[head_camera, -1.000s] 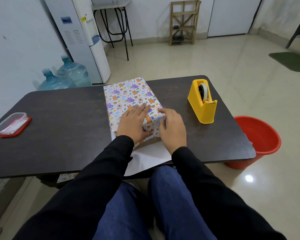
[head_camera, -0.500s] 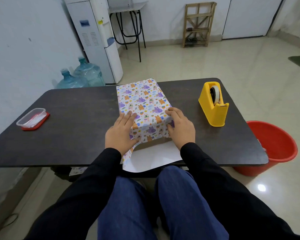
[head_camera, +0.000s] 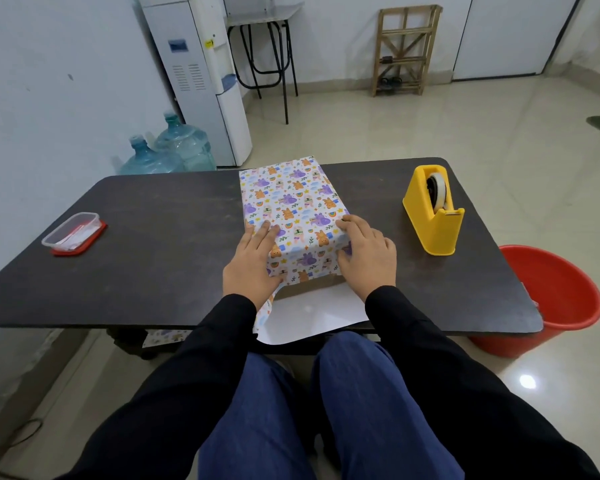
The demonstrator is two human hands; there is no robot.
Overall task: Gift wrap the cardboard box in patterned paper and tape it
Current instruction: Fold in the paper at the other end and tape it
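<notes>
The hands have spread apart: left hand and right hand, fingers flat, press patterned paper over the cardboard box's side edges mid-counter; the near end awaits folding.

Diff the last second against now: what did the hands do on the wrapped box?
Both hands slid apart across the near end of the wrapped box: left hand to its left edge, right hand to its right edge, both pressing down flat. Nothing grabbed or let go. Unchanged: box, tape dispenser untouched, white paper flap loose at the table edge.
</notes>
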